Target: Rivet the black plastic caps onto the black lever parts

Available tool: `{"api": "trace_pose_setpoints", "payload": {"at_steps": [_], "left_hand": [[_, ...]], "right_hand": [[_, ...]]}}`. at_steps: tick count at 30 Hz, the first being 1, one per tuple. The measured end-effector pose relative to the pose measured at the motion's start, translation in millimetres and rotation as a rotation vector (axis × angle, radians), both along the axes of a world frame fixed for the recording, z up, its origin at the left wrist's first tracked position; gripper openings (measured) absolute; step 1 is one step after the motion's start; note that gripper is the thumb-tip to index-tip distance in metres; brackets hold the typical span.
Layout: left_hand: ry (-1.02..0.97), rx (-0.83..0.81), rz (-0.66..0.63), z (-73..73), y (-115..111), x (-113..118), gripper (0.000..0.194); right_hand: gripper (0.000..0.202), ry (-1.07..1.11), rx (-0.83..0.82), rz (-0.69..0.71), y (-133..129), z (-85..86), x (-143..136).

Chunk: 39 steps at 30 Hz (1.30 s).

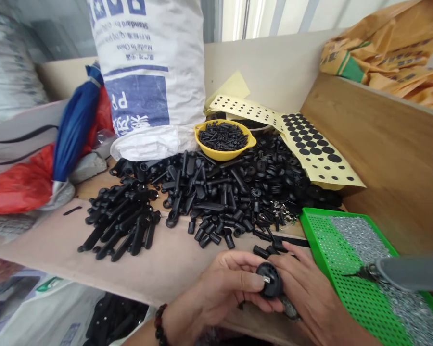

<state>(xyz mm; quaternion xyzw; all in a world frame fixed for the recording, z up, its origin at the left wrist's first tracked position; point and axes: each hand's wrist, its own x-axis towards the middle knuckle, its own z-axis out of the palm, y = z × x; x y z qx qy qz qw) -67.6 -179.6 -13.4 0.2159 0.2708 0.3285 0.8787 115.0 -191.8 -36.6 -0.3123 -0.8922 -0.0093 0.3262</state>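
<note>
My left hand [234,278] pinches a round black plastic knob [273,283] with a small shiny metal piece at its middle. My right hand [308,283] presses close against the knob's right side, fingers bent, and what its fingertips hold is hidden. Just beyond these fingers lie short black cylinders [261,251]. A mottled grey object [290,307] shows below, between the hands; I cannot make out what it is. To the left, several black crank handles [126,221] lie in a stack.
Behind the hands spreads a heap of black plastic parts [216,187], with a yellow bowl [222,154] of black screw-like pieces. A green tray [328,269] of small metal parts stands right, under a power screwdriver [407,273]. A white sack [180,67] and sticker sheets [328,173] stand behind.
</note>
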Motion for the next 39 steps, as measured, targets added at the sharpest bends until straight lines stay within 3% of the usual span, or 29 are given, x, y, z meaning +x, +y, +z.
{"api": "trace_pose_setpoints", "payload": {"at_steps": [4, 9, 17, 22, 25, 31, 39], "left_hand": [[0.122, -0.012, 0.112, 7.7, -5.5, -7.3, 0.020], [0.330, -0.046, 0.214, 10.8, -21.5, -27.0, 0.020], [0.505, -0.099, 0.336, -11.6, -39.0, -48.4, 0.022], [0.594, -0.087, 0.334, -20.9, -39.9, -53.1, 0.025], [0.611, -0.078, 0.306, -22.8, -38.1, -51.4, 0.024], [0.613, -0.140, 0.270, -26.1, -34.1, -49.0, 0.025], [0.639, -0.123, 0.289, -24.0, -30.5, -47.5, 0.025]], "right_hand": [[0.024, 0.012, 0.019, -0.114, -2.5, 2.7, -15.9], [0.023, 0.013, 0.006, -0.096, -8.3, -0.7, -41.6], [0.035, -0.033, -0.156, 0.001, -12.9, -25.3, -56.4], [0.059, -0.082, -0.339, 0.062, -14.4, -28.1, -43.3], [0.054, -0.120, -0.400, 0.086, -15.1, -32.0, -44.0], [0.040, -0.003, -0.436, -0.041, -19.3, -44.7, -58.7], [0.033, 0.073, -0.426, -0.054, -18.1, -41.2, -54.5]]}}
